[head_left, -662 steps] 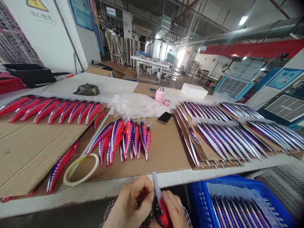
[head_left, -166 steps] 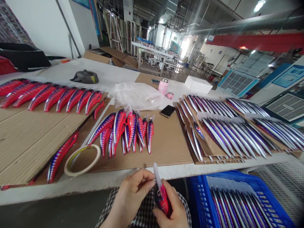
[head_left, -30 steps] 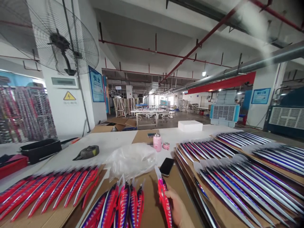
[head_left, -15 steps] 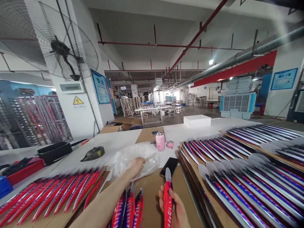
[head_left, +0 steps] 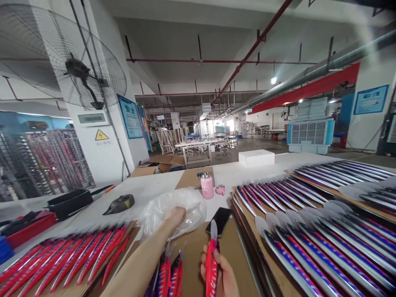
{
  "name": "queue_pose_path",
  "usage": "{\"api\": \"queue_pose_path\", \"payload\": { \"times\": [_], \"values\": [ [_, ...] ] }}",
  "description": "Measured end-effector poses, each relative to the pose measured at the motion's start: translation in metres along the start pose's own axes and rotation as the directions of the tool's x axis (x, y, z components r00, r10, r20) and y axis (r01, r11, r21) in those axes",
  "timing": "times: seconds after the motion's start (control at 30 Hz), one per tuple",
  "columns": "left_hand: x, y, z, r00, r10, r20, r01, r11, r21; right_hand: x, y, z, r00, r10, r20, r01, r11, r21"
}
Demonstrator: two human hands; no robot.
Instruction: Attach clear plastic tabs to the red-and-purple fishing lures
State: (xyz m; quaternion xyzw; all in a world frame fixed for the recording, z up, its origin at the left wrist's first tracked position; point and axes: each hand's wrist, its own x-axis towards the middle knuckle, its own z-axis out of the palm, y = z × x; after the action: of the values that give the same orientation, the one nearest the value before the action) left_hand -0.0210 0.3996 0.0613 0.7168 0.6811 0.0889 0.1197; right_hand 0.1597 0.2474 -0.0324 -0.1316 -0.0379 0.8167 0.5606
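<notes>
My right hand (head_left: pixel 221 274) grips a red fishing lure (head_left: pixel 212 264) with a clear lip pointing up, held over the cardboard sheet (head_left: pixel 193 264) at the bottom centre. My left hand (head_left: pixel 175 216) reaches forward with its fingers closed into the clear plastic bag (head_left: pixel 171 210) on the white table; what it grasps inside is hidden. Below my left arm lies a cluster of red and purple lures (head_left: pixel 170 274).
A row of red lures (head_left: pixel 62 260) lies on cardboard at the left. Stacked cardboard trays of silver-purple lures (head_left: pixel 309 231) fill the right. A black phone (head_left: pixel 219 220), a pink cup (head_left: pixel 207 186), a tape dispenser (head_left: pixel 119 204) and a white box (head_left: pixel 256 158) sit on the table.
The view has lifted from my lap to the room. My left hand let go of the lure and reached out to the plastic bag; my right hand keeps the lure.
</notes>
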Motion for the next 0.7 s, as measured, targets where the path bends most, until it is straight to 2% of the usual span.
{"api": "queue_pose_path", "payload": {
  "times": [0.27, 0.4, 0.57, 0.7],
  "values": [
    [-0.014, -0.005, -0.003, 1.000, -0.014, -0.003, 0.014, 0.991, 0.133, -0.005, 0.001, 0.007, 0.999, -0.037, -0.024, 0.037, 0.999, -0.013],
    [-0.011, 0.003, 0.006, 1.000, -0.001, 0.007, 0.000, 0.987, 0.161, -0.004, 0.002, 0.003, 0.998, -0.052, -0.032, 0.051, 0.999, -0.011],
    [-0.009, 0.017, 0.019, 0.995, -0.040, 0.094, 0.022, 0.982, 0.188, -0.003, 0.003, 0.004, 0.997, -0.066, -0.041, 0.066, 0.998, -0.006],
    [-0.012, 0.018, 0.022, 0.991, -0.065, 0.115, 0.042, 0.981, 0.191, -0.007, 0.005, 0.008, 0.996, -0.075, -0.045, 0.075, 0.997, 0.002]
  ]
}}
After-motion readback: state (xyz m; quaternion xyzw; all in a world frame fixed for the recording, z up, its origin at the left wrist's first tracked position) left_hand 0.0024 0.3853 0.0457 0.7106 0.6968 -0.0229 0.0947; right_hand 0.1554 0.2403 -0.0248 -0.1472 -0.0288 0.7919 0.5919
